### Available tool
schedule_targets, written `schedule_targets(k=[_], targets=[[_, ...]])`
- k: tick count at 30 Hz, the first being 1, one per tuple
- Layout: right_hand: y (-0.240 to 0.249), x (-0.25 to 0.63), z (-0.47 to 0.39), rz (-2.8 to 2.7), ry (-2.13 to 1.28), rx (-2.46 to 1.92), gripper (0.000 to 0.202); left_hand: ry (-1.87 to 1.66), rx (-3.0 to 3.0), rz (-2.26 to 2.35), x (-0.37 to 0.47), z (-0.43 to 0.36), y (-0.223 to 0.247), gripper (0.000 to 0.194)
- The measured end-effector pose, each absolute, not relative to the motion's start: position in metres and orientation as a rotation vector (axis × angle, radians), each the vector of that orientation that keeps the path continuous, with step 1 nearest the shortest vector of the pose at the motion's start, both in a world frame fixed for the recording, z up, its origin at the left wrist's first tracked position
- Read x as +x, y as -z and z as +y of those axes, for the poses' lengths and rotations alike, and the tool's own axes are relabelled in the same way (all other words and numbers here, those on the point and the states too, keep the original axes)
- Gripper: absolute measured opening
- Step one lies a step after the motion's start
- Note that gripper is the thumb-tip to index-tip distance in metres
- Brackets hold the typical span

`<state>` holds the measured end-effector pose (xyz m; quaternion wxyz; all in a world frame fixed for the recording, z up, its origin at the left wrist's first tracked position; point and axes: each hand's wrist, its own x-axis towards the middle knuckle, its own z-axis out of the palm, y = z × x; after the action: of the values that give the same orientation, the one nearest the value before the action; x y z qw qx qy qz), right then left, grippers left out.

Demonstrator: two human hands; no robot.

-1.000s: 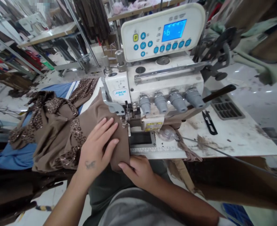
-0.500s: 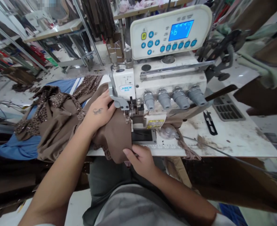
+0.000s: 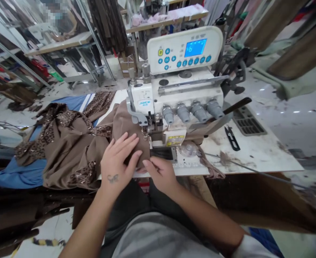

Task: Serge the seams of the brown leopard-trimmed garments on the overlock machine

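Brown fabric (image 3: 124, 120) lies on the bed of the white overlock sewing machine (image 3: 184, 93), its right edge at the presser foot (image 3: 146, 135). My left hand (image 3: 117, 163) rests flat on the fabric's front part, fingers stretched out and thumb toward the needle area. Just in front of the presser foot, my right hand (image 3: 161, 175) pinches the fabric's near right edge between thumb and curled fingers. The two thumbs are close together but apart. Part of the fabric is hidden under my left hand.
Leopard-print cloth (image 3: 54, 118) and blue cloth (image 3: 18, 175) are heaped at the left. Black thread snips (image 3: 232, 139) lie right of the machine, beside a dark grille (image 3: 249, 122). The control panel (image 3: 184, 50) tops the machine. Another person sits at the back left.
My left hand has come back from beside the machine head toward the table's front edge. The fabric has moved farther toward the machine, and my right hand with it, slightly forward.
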<state>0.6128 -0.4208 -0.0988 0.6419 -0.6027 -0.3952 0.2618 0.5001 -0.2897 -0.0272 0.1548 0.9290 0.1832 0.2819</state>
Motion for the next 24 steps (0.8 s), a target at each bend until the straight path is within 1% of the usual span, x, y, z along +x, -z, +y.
schedule_targets(k=[2, 6, 12, 17, 19, 20, 22, 23, 24], targets=[[0.094, 0.617, -0.415, -0.836, -0.632, -1.301, 0.043, -0.765, 2.66, 0.546, 0.509, -0.285, 0.031, 0.04], [0.089, 0.622, -0.41, -0.738, -0.678, -1.203, 0.039, -0.768, 2.606, 0.578, 0.532, -0.263, 0.033, 0.044], [0.113, 0.62, -0.416, -0.692, -0.809, -1.306, 0.046, -0.593, 2.465, 0.615, 0.546, -0.219, 0.036, 0.039], [0.122, 0.622, -0.413, -0.729, -0.838, -1.299, 0.042, -0.567, 2.242, 0.756, 0.56, -0.172, 0.036, 0.043], [0.12, 0.623, -0.412, -0.745, -0.84, -1.298, 0.04, -0.635, 2.205, 0.836, 0.552, -0.186, 0.039, 0.044], [0.118, 0.624, -0.413, -0.771, -0.829, -1.303, 0.038, -0.728, 2.174, 0.884, 0.542, -0.204, 0.043, 0.043], [0.116, 0.625, -0.415, -0.912, -0.796, -1.311, 0.035, -0.962, 2.107, 0.955, 0.505, -0.255, 0.062, 0.039], [0.116, 0.626, -0.417, -1.007, -0.774, -1.309, 0.036, -1.026, 2.129, 0.961, 0.481, -0.282, 0.076, 0.034], [0.118, 0.627, -0.419, -1.076, -0.744, -1.307, 0.037, -0.948, 2.209, 0.882, 0.453, -0.306, 0.092, 0.029]])
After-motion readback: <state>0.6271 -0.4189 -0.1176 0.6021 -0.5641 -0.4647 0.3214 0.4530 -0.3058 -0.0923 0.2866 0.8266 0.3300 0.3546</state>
